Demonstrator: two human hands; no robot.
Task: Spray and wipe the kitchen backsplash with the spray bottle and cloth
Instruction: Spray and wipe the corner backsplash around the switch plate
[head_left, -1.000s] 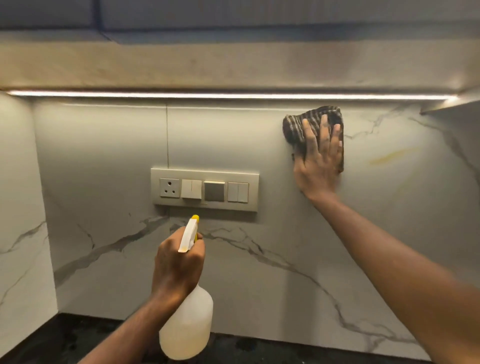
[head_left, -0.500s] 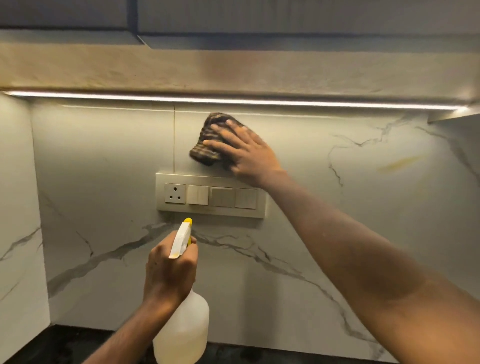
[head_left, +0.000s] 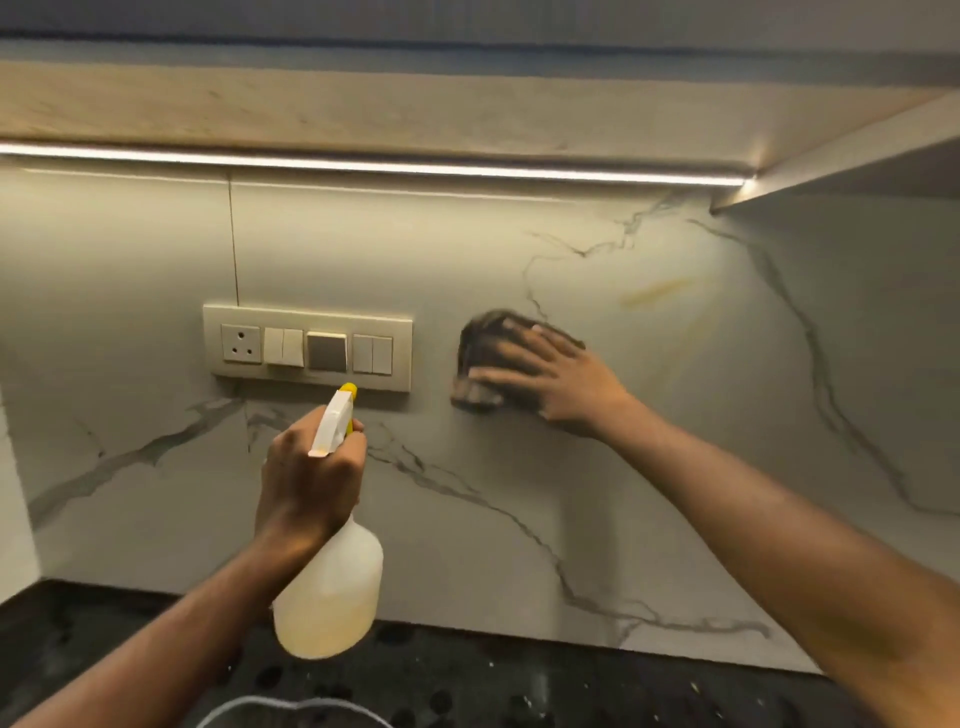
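A: Head view. State of the left grip?

B: Left grip (head_left: 306, 478) is clamped round the neck of the bottle (head_left: 332, 597), which is held upright in the air in front of the backsplash (head_left: 519, 519). The bottle body hangs below the fist, pale yellowish liquid inside. The yellow-tipped nozzle (head_left: 348, 388) points at the wall, just under the switch plate (head_left: 307, 347).

A: Right grip?

B: Right grip (head_left: 561, 384) has its fingers straight and spread, pressing flat on the cloth (head_left: 483, 353). The cloth is dark, bunched and motion-blurred, so its pattern is not readable.

A: Cloth position?

B: Against the backsplash, right of the switch plate and apart from it, at about the same height. It sticks out past the fingertips to the left.

A: Other entries?

B: A yellow streak (head_left: 655, 290) on the marble, above and right of the cloth. Light strip (head_left: 415, 169) lit under the cabinet. Dark speckled worktop (head_left: 467, 686) along the bottom.
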